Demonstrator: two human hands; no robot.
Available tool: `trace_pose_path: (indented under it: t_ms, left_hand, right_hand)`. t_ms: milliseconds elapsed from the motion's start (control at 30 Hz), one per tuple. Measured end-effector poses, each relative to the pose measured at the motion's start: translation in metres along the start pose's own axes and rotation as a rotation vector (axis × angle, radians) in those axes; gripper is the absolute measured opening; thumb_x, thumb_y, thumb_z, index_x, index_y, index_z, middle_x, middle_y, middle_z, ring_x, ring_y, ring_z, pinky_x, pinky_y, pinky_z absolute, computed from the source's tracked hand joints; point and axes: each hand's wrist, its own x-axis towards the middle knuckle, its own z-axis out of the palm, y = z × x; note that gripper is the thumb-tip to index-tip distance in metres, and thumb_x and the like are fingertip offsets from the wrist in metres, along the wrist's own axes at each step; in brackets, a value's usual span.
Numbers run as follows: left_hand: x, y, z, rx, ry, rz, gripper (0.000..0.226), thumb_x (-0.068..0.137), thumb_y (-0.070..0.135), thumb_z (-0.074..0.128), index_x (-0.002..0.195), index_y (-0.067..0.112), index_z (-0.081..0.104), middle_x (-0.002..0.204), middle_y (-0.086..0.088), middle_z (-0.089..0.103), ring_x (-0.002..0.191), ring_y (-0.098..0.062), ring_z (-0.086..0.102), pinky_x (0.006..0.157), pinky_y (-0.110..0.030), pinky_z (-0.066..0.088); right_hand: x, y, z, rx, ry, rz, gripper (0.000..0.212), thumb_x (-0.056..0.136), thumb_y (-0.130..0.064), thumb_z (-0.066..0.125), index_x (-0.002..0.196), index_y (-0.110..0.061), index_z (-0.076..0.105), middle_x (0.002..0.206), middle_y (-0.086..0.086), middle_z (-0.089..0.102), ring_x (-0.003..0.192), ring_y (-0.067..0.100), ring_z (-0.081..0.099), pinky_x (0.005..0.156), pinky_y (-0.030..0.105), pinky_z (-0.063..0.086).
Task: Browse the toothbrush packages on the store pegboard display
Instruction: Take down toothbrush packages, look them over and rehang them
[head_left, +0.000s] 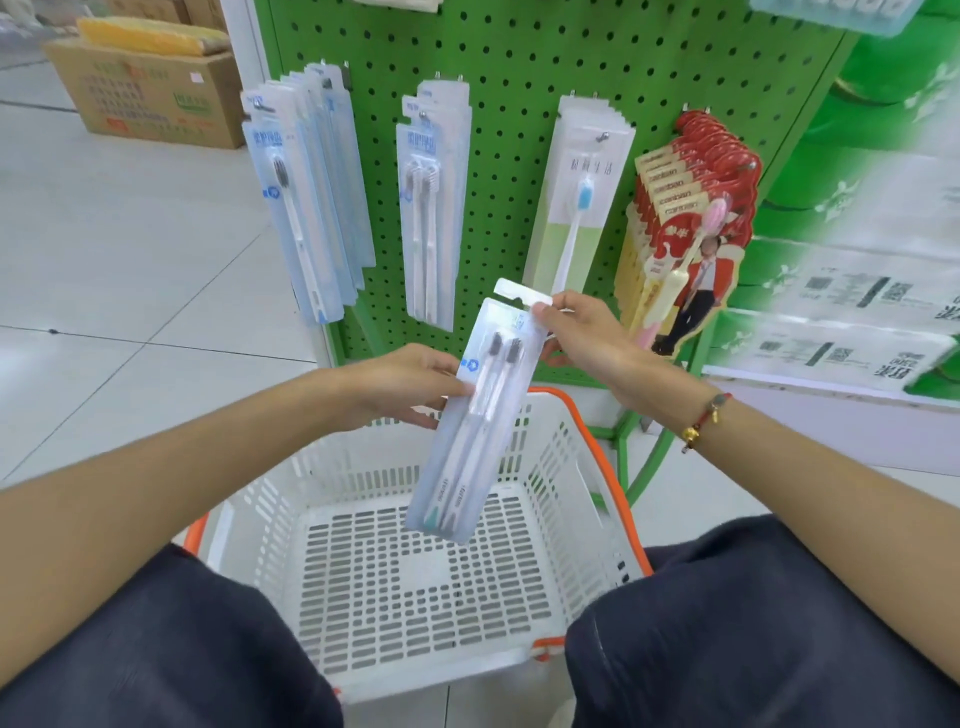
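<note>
Green pegboard carries four hanging rows of toothbrush packs; the rightmost is a red-backed stack. In front of it, a two-brush package is held tilted over a white slotted basket with orange handles. The left hand pinches its left edge; the right hand pinches its top right corner. A cardboard box sits on the tiled floor at left.

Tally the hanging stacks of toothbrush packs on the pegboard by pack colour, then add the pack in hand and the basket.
Blue-and-clear stacks: 2
White-and-green stack: 1
Red-and-yellow stack: 1
Twin-brush pack in both hands: 1
White basket: 1
Total: 6
</note>
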Motion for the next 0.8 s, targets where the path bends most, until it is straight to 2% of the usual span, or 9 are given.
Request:
trace_pose_path:
  t_ms: [67,167,267,333,433,600,667,733,800]
  left_hand:
    - [0.0,0.001,0.003,-0.065,-0.013,-0.011,0.022,0.099,0.022,0.053,0.116,0.016,0.066,0.109,0.006,0.071,0.093,-0.006,0.068,0.08,-0.021,0.055]
    - [0.003,0.003,0.007,-0.174,-0.022,-0.016,0.023,0.099,0.021,0.052,0.115,0.013,0.066,0.111,0.002,0.071,0.098,-0.012,0.067,0.084,-0.026,0.056]
    - [0.005,0.002,0.013,-0.259,-0.029,-0.029,0.025,0.099,0.019,0.053,0.119,0.01,0.065,0.113,-0.001,0.071,0.101,-0.013,0.068,0.083,-0.027,0.057]
    - [0.006,0.0,0.016,-0.298,-0.024,-0.044,0.025,0.099,0.018,0.053,0.12,0.01,0.064,0.113,-0.001,0.071,0.103,-0.014,0.068,0.085,-0.029,0.057]
    - [0.008,-0.001,0.017,-0.358,-0.028,-0.029,0.024,0.099,0.017,0.052,0.12,0.015,0.064,0.115,0.001,0.07,0.105,-0.013,0.067,0.089,-0.032,0.056]
    - [0.007,-0.004,0.01,-0.341,-0.021,-0.003,0.026,0.099,0.018,0.052,0.123,0.022,0.062,0.115,0.005,0.07,0.105,-0.012,0.067,0.086,-0.03,0.057]
    - [0.007,-0.005,0.006,-0.325,-0.008,-0.003,0.025,0.099,0.02,0.052,0.122,0.021,0.063,0.114,0.004,0.071,0.105,-0.014,0.067,0.085,-0.029,0.057]
    - [0.008,-0.006,0.003,-0.311,0.014,-0.007,0.023,0.099,0.021,0.052,0.118,0.021,0.064,0.112,0.004,0.071,0.104,-0.013,0.068,0.086,-0.029,0.056]
    - [0.01,-0.008,0.0,-0.313,0.034,-0.024,0.02,0.099,0.021,0.052,0.114,0.022,0.066,0.111,0.005,0.072,0.102,-0.012,0.068,0.089,-0.032,0.055]
  right_hand:
    - [-0.001,0.0,0.004,-0.078,-0.006,0.01,0.025,0.102,-0.039,0.043,0.102,-0.014,0.046,0.084,0.002,0.057,0.073,0.015,0.055,0.074,0.029,0.046]
    - [-0.003,0.001,0.009,-0.122,-0.038,-0.04,0.037,0.095,-0.049,0.053,0.114,-0.02,0.041,0.102,-0.002,0.06,0.089,0.012,0.059,0.076,0.027,0.045]
    - [-0.002,0.003,0.013,-0.141,-0.07,-0.098,0.055,0.086,-0.044,0.069,0.122,-0.021,0.034,0.098,-0.016,0.056,0.085,-0.004,0.055,0.068,0.015,0.046]
    - [0.001,0.004,0.014,-0.128,-0.068,-0.108,0.063,0.083,-0.04,0.073,0.129,-0.019,0.036,0.102,-0.013,0.06,0.092,0.004,0.06,0.075,0.022,0.051]
    - [0.006,0.006,0.013,-0.082,-0.121,-0.13,0.061,0.085,-0.039,0.071,0.135,-0.024,0.039,0.106,-0.012,0.063,0.098,0.008,0.064,0.081,0.026,0.054]
    - [0.01,0.01,0.009,-0.029,-0.209,-0.138,0.06,0.095,-0.037,0.057,0.148,-0.028,0.029,0.103,-0.008,0.07,0.083,-0.008,0.067,0.064,0.008,0.051]
    - [0.01,0.01,0.007,-0.033,-0.229,-0.138,0.058,0.099,-0.037,0.051,0.149,-0.03,0.025,0.101,-0.01,0.069,0.081,-0.013,0.065,0.069,0.007,0.05]
    - [0.012,0.014,0.008,-0.018,-0.245,-0.141,0.056,0.101,-0.038,0.047,0.151,-0.034,0.022,0.111,-0.007,0.068,0.098,0.0,0.066,0.092,0.024,0.052]
    - [0.015,0.015,0.009,-0.01,-0.232,-0.133,0.051,0.102,-0.039,0.042,0.15,-0.038,0.024,0.118,-0.008,0.064,0.111,0.015,0.062,0.104,0.041,0.046]
